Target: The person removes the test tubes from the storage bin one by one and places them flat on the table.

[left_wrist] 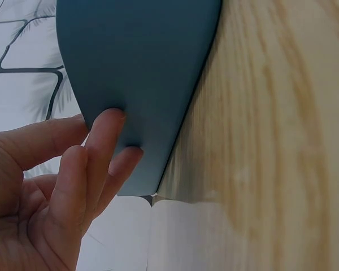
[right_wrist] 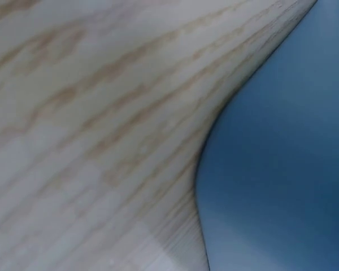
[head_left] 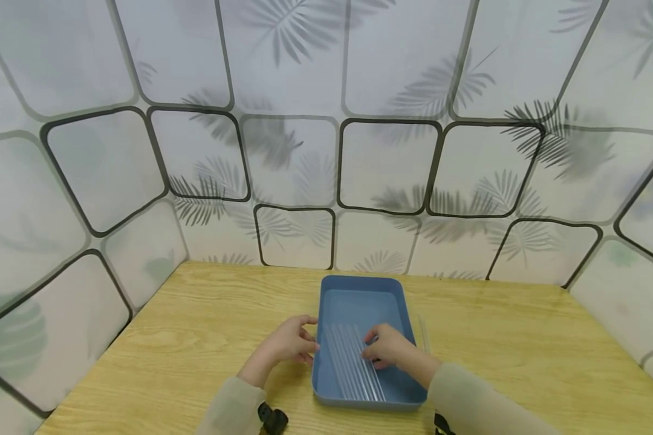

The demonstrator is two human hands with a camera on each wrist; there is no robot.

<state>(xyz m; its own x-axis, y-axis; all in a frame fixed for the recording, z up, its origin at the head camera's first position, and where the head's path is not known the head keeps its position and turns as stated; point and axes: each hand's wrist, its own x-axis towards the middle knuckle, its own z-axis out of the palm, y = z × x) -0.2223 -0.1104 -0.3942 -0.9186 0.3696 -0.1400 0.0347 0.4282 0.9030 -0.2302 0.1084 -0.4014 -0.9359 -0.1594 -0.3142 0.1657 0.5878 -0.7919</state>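
Note:
A blue rectangular tray (head_left: 361,283) stands on the table. Several thin clear tubes (head_left: 344,362) lie side by side in it, running lengthwise. From the left side, my left hand (head_left: 292,339) touches the tray's outer wall (left_wrist: 141,68) with its fingertips, the fingers loosely extended. Inside the tray, my right hand (head_left: 394,349) reaches over from the right, its curled fingers pinching the rightmost tube in the row. That tube's upper part is hidden under the hand. The right wrist view shows the tray's side (right_wrist: 277,158) but no hand.
Another clear tube (head_left: 424,335) lies on the table just right of the tray, partly hidden by the right forearm. The wooden table (head_left: 207,320) meets a patterned fabric wall (head_left: 294,235) at the back and sides.

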